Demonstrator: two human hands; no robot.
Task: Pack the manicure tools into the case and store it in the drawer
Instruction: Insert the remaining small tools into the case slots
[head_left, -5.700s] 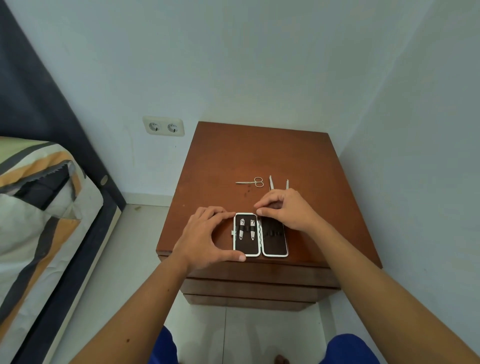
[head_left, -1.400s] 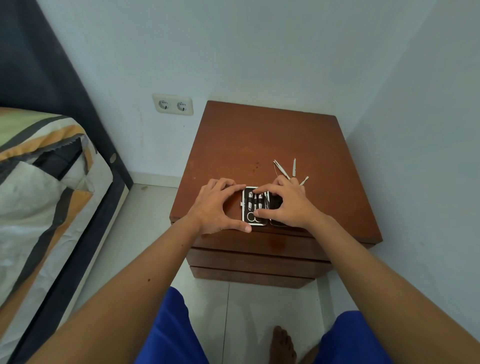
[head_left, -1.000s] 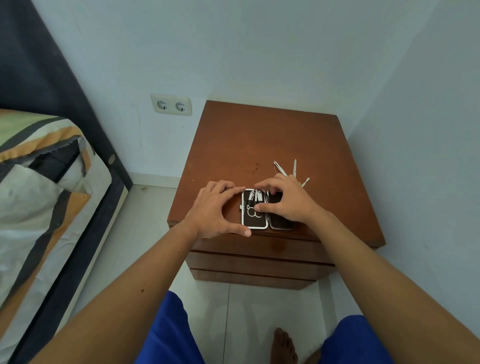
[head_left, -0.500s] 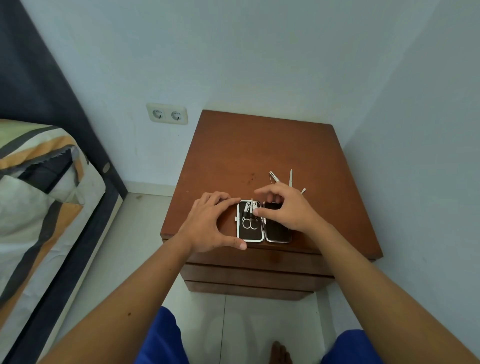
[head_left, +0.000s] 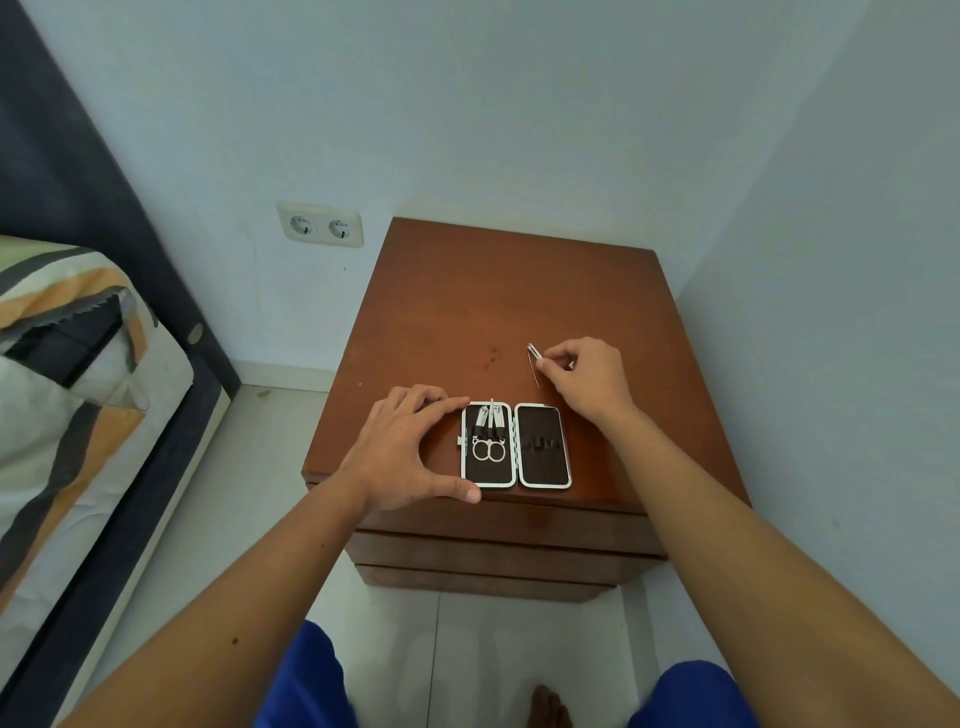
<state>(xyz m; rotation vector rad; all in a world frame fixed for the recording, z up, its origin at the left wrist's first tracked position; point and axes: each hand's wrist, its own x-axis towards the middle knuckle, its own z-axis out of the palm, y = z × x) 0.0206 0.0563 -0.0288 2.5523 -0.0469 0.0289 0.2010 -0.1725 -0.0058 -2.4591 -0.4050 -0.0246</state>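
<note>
Right hand (head_left: 589, 379) fingertips are pinching thin metal tools (head_left: 534, 353) just beyond the open case (head_left: 515, 447), while the left hand (head_left: 410, 452), thumb and fingers spread wide, is bracing the case's left edge at the nightstand (head_left: 519, 291) front

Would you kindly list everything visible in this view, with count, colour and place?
Nightstand: one, reddish-brown wood, in the room corner, drawers shut.
Manicure case: one, dark with white rim, open flat at the front edge.
Scissors: one, silver, strapped in the case's left half.
Clippers: two or three, silver, above the scissors.
Loose tools: thin, silver, count unclear, behind the case.
Wall socket: one double, cream, left of the nightstand.
Bed: one, striped bedding, far left.
Left hand: steadying the case's left side.
Right hand: pinching the loose tools.
</note>
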